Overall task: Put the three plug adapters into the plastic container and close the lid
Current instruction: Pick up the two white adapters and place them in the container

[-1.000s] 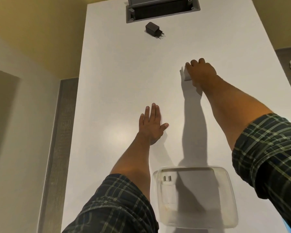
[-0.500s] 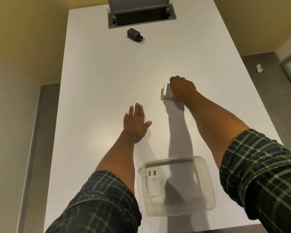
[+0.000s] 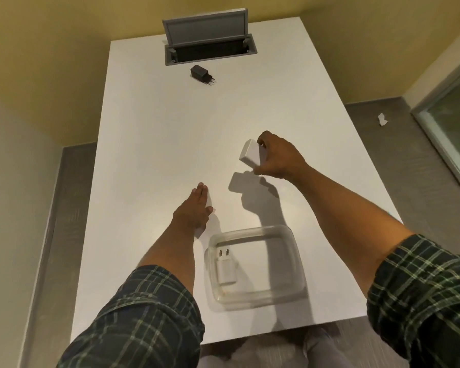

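Observation:
A clear plastic container stands open near the table's front edge, with one white plug adapter lying in its left part. My right hand holds a second white plug adapter lifted above the table, beyond the container. A black plug adapter lies at the far end of the table, prongs pointing right. My left hand rests flat on the table, fingers together, just left of the container's far corner. No lid is visible.
The white table carries a grey cable hatch with its flap raised at the far end, just behind the black adapter. Grey floor runs along both sides, with a scrap of white paper on the right.
My right hand closed on the white adapter, lifted it off the table and drew it back toward the container. The left hand stayed flat on the table. The camera tilted down.

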